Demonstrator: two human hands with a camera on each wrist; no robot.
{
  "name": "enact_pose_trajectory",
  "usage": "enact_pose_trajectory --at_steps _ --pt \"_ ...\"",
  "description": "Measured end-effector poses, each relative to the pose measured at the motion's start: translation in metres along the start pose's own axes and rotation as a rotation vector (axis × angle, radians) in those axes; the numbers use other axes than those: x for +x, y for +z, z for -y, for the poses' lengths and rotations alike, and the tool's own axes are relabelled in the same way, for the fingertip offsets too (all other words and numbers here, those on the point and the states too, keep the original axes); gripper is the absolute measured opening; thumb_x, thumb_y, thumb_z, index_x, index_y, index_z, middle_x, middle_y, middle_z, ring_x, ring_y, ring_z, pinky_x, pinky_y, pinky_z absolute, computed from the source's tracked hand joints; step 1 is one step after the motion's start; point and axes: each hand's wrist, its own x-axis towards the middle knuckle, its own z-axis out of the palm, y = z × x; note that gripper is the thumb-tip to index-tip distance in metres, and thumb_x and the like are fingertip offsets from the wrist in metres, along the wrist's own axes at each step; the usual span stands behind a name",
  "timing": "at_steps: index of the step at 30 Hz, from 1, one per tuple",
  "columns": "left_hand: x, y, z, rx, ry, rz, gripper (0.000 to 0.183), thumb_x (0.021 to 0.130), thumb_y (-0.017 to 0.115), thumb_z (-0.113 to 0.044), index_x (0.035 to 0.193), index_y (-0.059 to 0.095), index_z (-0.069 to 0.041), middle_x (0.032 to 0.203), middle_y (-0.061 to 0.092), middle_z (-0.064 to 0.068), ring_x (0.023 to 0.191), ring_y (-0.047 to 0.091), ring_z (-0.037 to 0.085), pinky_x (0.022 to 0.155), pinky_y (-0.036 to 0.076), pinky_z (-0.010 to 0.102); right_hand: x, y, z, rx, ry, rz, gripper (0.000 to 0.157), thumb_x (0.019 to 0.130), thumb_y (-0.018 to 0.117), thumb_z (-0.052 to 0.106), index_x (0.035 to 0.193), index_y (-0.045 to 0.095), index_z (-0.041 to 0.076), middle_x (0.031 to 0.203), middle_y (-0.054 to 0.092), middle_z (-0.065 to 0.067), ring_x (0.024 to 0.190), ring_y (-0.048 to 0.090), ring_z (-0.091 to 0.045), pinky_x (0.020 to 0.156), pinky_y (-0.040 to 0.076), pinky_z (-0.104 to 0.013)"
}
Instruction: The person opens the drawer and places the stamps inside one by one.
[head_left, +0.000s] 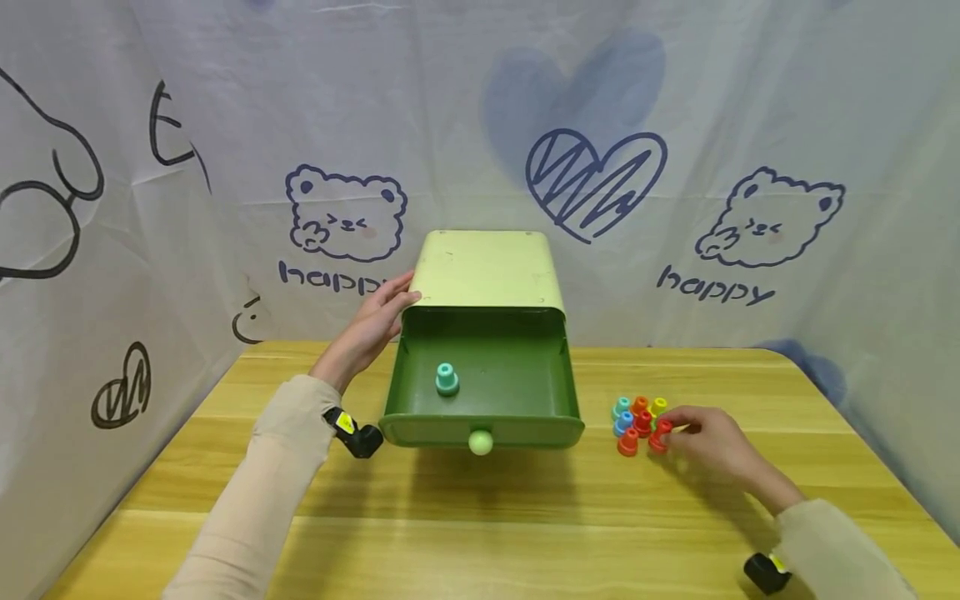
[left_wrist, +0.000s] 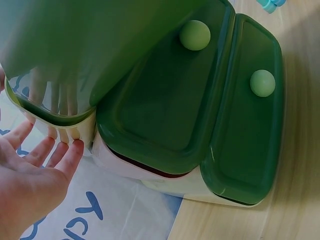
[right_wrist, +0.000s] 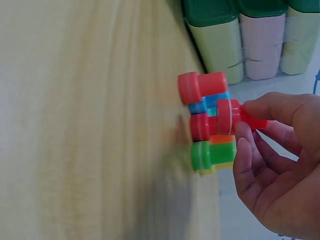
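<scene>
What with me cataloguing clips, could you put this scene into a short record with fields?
Left hand: touches the left side of the cabinet
Right hand: pinches a red peg
Top drawer: pulled out, one teal peg inside
Lower drawers: two, green-fronted, round knobs
Other pegs: clustered on the table, right of the cabinet

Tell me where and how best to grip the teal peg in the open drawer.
Probably by its narrow upper stem, from above: the teal peg stands upright on a wider base, and the pulled-out drawer is open overhead but walled at the sides.
</scene>
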Motion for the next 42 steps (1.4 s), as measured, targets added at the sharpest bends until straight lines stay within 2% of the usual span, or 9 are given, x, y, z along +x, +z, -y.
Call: enact_pose_trajectory --at_steps 4,13,19,26,31,42 --pt "-0.001 -0.001 -0.001 0.000 0.000 0.004 0.064 0.100 0.050 -0.025 0.155 0.021 -0.012 0.159 0.018 0.008 0.144 0.016 0.026 0.116 0.013 0.053 0.002 -0.004 0.006 -0.004 0.018 -0.017 0.032 0.085 0.069 0.008 0.111 0.066 -0.010 0.100 0.067 -0.016 0.084 0.059 -0.022 0.064 0.053 -0.027" --pt "-0.001 -0.001 -0.003 -0.005 0.001 0.003 0.064 0.100 0.050 -0.025 0.155 0.021 -0.012 0.159 0.018 0.009 0.144 0.015 0.026 0.116 0.012 0.053 0.004 -0.010 0.021 -0.002 -0.031 -0.035 0.033 0.086 0.071 0.011 0.112 0.066 -0.009 0.095 0.067 -0.010 0.084 0.057 -0.022 0.061 0.050 -0.025" --pt "-0.001 -0.001 -0.002 -0.001 -0.009 -0.001 0.063 0.100 0.050 -0.026 0.155 0.021 -0.014 0.159 0.018 0.008 0.144 0.014 0.026 0.116 0.012 0.053 0.003 -0.011 0.033 -0.002 -0.051 -0.034 0.031 0.087 0.070 0.011 0.113 0.067 -0.006 0.094 0.067 -0.006 0.087 0.057 -0.023 0.063 0.050 -0.027" --pt "-0.003 -0.001 -0.002 0.026 -0.020 0.011 0.064 0.100 0.050 -0.028 0.155 0.020 -0.014 0.159 0.016 0.007 0.145 0.011 0.026 0.116 0.011 0.053 0.002 -0.013 0.044 -0.013 -0.065 -0.044 0.029 0.086 0.071 0.010 0.111 0.068 -0.005 0.099 0.067 -0.009 0.092 0.057 -0.026 0.068 0.051 -0.032" --pt "-0.004 -0.001 -0.002 0.029 -0.020 0.008 0.064 0.100 0.050 -0.029 0.155 0.020 -0.014 0.159 0.017 0.007 0.145 0.011 0.027 0.116 0.012 0.053 0.003 -0.017 0.055 -0.015 -0.073 -0.030 0.029 0.086 0.071 0.011 0.111 0.068 -0.004 0.101 0.067 -0.009 0.095 0.056 -0.027 0.072 0.050 -0.035" --pt "-0.003 0.000 -0.002 0.023 -0.014 0.013 0.064 0.100 0.050 -0.028 0.155 0.020 -0.014 0.159 0.016 0.008 0.145 0.012 0.026 0.116 0.013 0.053 0.009 -0.028 0.076 0.019 -0.085 0.021 0.029 0.085 0.069 0.010 0.112 0.067 -0.002 0.098 0.064 -0.008 0.089 0.056 -0.024 0.068 0.052 -0.032"
